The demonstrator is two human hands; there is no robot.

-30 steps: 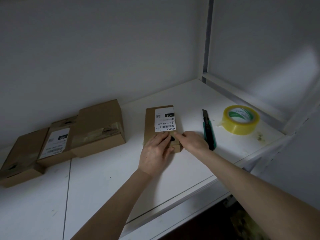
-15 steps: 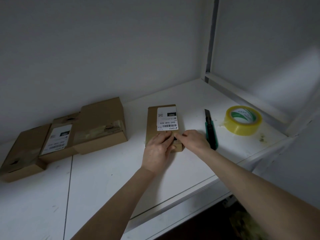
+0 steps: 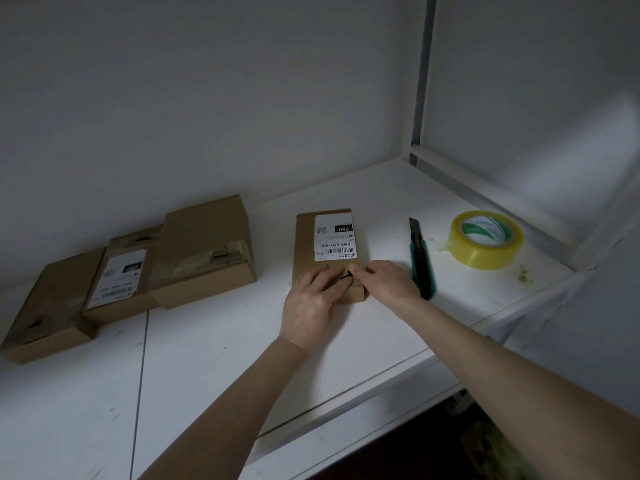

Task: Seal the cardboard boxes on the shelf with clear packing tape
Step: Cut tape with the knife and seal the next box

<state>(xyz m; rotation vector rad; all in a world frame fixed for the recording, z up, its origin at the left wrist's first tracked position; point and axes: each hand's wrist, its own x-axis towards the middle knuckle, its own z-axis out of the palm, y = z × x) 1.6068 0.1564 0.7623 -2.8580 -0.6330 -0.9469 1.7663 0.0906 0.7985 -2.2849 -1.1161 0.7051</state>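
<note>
while left hand [image 3: 311, 301] presses box [image 3: 304, 244] | right hand [image 3: 384, 282], curled, touches it

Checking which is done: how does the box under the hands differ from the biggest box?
The handled box is smaller than the big box. The handled box bears a white label; the big box's top shows none. The left hand and right hand are on the handled box; neither touches the big box. Both are brown cardboard.

White shelf [image 3: 207, 358] carries four cardboard boxes [image 3: 204, 251], a green knife [image 3: 420, 265] and tape roll [image 3: 485, 252].
</note>
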